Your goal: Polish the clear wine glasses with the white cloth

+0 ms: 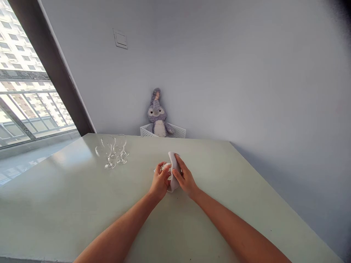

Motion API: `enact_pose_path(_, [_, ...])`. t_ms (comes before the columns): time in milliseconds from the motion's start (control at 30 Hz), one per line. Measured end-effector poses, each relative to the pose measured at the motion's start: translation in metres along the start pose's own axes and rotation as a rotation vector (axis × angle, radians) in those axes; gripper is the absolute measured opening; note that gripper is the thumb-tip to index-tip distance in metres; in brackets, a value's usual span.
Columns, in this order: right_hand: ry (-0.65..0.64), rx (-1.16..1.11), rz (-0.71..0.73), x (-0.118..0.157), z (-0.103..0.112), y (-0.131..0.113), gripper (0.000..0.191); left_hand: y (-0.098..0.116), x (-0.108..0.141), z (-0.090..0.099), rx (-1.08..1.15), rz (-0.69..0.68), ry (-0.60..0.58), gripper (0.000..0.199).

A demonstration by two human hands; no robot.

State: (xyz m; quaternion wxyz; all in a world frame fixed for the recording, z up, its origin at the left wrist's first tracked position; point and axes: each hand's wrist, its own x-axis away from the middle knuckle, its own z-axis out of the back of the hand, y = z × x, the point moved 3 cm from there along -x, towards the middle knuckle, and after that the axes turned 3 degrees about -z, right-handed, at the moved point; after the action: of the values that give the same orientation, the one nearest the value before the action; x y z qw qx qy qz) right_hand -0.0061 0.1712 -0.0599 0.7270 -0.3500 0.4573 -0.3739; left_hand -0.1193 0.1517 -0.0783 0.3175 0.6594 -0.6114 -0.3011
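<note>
The person's left hand and right hand are coming together around a stemmed glass, with a white cloth bunched between them. The grip is clamped: the left fingers are curling over the glass while the right hand is pressing the cloth against it from the other side. The glass is sitting low over the pale green tabletop, mostly hidden (only a sliver of clear glass is showing, so I cannot tell which end is up or whether it is touching the surface). This is the only glass being handled. A cluster of clear wine glasses is standing upright toward the window side, well apart from the hands, their bowls overlapping so much that the count is uncertain, perhaps four. Nothing is showing whether the cloth has been on those yet. Beyond the far table edge, a grey-purple plush toy is sitting in a white perforated basket against the wall
</note>
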Motion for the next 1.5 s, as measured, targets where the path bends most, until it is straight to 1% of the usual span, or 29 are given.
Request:
enact_pose_path(33, [-0.020,-0.019,-0.020,-0.001,0.000,0.001,0.055,0.000,0.000,0.001,0.007,-0.004,-0.003,0.036])
enact_pose_path(100, [-0.036,-0.008,-0.013,-0.001,0.000,0.004,0.063,-0.001,-0.001,0.002,0.023,-0.013,-0.012,0.035])
enact_pose_path(167, [-0.041,0.067,0.067,0.000,-0.003,0.006,0.070,0.000,-0.002,0.002,0.036,-0.024,-0.014,0.034])
enact_pose_path(200, [-0.043,0.111,0.113,0.001,-0.004,0.007,0.067,0.000,-0.003,0.003,0.040,-0.024,-0.014,0.033])
enact_pose_path(233, [-0.042,0.147,0.146,0.002,-0.005,0.008,0.060,0.000,-0.003,0.003,0.044,-0.022,-0.010,0.032])
enact_pose_path(300, [-0.020,0.181,0.162,0.002,-0.005,0.007,0.044,0.002,-0.004,0.003,0.051,-0.014,0.000,0.031])
enact_pose_path(367, [0.065,0.178,0.138,0.002,-0.001,0.004,0.034,0.003,-0.005,0.005,0.061,-0.013,0.018,0.031])
enact_pose_path(467, [0.275,0.120,0.065,0.001,0.009,-0.004,0.029,0.007,-0.009,0.010,0.076,-0.071,0.097,0.032])
enact_pose_path(500, [0.320,0.091,0.035,0.001,0.011,-0.007,0.029,0.007,-0.010,0.012,0.070,-0.100,0.119,0.033])
enact_pose_path(533, [0.332,0.062,0.005,0.002,0.011,-0.009,0.029,0.008,-0.011,0.014,0.053,-0.126,0.127,0.034])
enact_pose_path(567, [0.307,0.036,-0.024,0.002,0.009,-0.011,0.030,0.008,-0.011,0.014,0.026,-0.152,0.123,0.035])
enact_pose_path(667, [0.169,-0.028,-0.128,0.005,-0.002,-0.014,0.035,0.008,-0.010,0.015,-0.095,-0.213,0.090,0.040])
enact_pose_path(733, [0.108,-0.046,-0.163,0.007,-0.008,-0.016,0.038,0.008,-0.009,0.014,-0.166,-0.240,0.083,0.042])
enact_pose_path(800, [0.059,0.013,-0.110,0.010,-0.008,-0.020,0.037,0.008,-0.007,0.014,-0.215,-0.248,0.076,0.043])
enact_pose_path(867, [0.007,0.191,0.014,0.013,-0.005,-0.027,0.035,0.008,-0.005,0.013,-0.250,-0.247,0.061,0.042])
enact_pose_path(933, [-0.019,0.400,0.115,0.017,0.001,-0.030,0.037,0.008,-0.003,0.011,-0.273,-0.249,0.041,0.043])
enact_pose_path(967, [-0.029,0.466,0.136,0.018,0.005,-0.030,0.037,0.007,-0.002,0.010,-0.282,-0.251,0.030,0.044])
enact_pose_path(1000, [-0.047,0.483,0.133,0.020,0.009,-0.028,0.036,0.006,-0.001,0.009,-0.290,-0.255,0.019,0.044])
enact_pose_path(1033, [-0.074,0.446,0.103,0.021,0.012,-0.025,0.034,0.005,0.000,0.008,-0.298,-0.263,0.008,0.045])
enact_pose_path(1067, [-0.117,0.356,0.046,0.022,0.014,-0.020,0.032,0.003,0.001,0.007,-0.309,-0.273,-0.002,0.046])
enact_pose_path(1133, [-0.237,0.067,-0.127,0.025,0.013,-0.007,0.029,-0.002,0.003,0.005,-0.368,-0.272,-0.031,0.049])
enact_pose_path(1200, [-0.349,-0.253,-0.306,0.029,0.009,0.005,0.028,-0.010,0.004,0.005,-0.477,-0.224,-0.067,0.053])
enact_pose_path(1233, [-0.378,-0.397,-0.375,0.030,0.006,0.011,0.028,-0.013,0.004,0.005,-0.532,-0.189,-0.090,0.055])
enact_pose_path(1267, [-0.379,-0.525,-0.433,0.031,0.004,0.016,0.028,-0.016,0.003,0.006,-0.575,-0.155,-0.120,0.057])
enact_pose_path(1300, [-0.345,-0.642,-0.487,0.031,0.004,0.020,0.028,-0.018,0.002,0.006,-0.602,-0.127,-0.163,0.058])
enact_pose_path(1367, [-0.229,-0.853,-0.600,0.031,0.005,0.027,0.028,-0.018,0.000,0.006,-0.610,-0.103,-0.271,0.058])
enact_pose_path(1400, [-0.182,-0.936,-0.653,0.031,0.006,0.029,0.029,-0.016,-0.001,0.005,-0.604,-0.113,-0.329,0.058])
enact_pose_path(1433, [-0.149,-0.993,-0.688,0.031,0.007,0.030,0.030,-0.012,-0.002,0.004,-0.595,-0.137,-0.378,0.056])
enact_pose_path(1500, [-0.147,-1.000,-0.682,0.032,0.009,0.027,0.032,-0.003,-0.002,0.002,-0.570,-0.189,-0.436,0.053])
